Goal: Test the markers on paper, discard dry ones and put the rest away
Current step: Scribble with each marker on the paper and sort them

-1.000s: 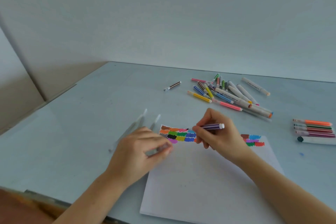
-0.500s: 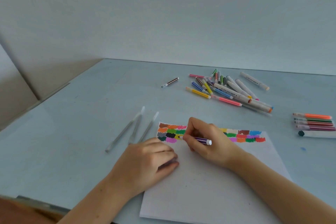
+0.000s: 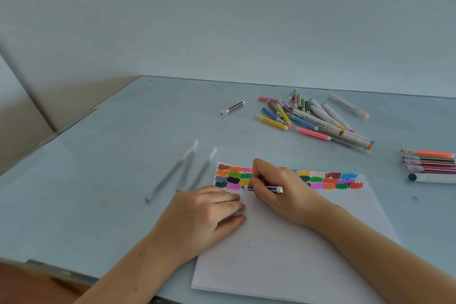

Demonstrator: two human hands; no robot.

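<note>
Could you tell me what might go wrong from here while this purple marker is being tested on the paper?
The right hand holds the purple marker beside the packed colour swatches, so its mark may overlap them and be hard to judge. The heel of that hand lies over the swatches and could smear fresh ink. The left hand holds down only one edge of the paper, which might shift.

Marker pile behind paper – three pens (left) beside it.

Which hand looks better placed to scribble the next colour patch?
The right hand: it grips the purple marker, tip at the patches. The left hand rests on the paper.
</note>
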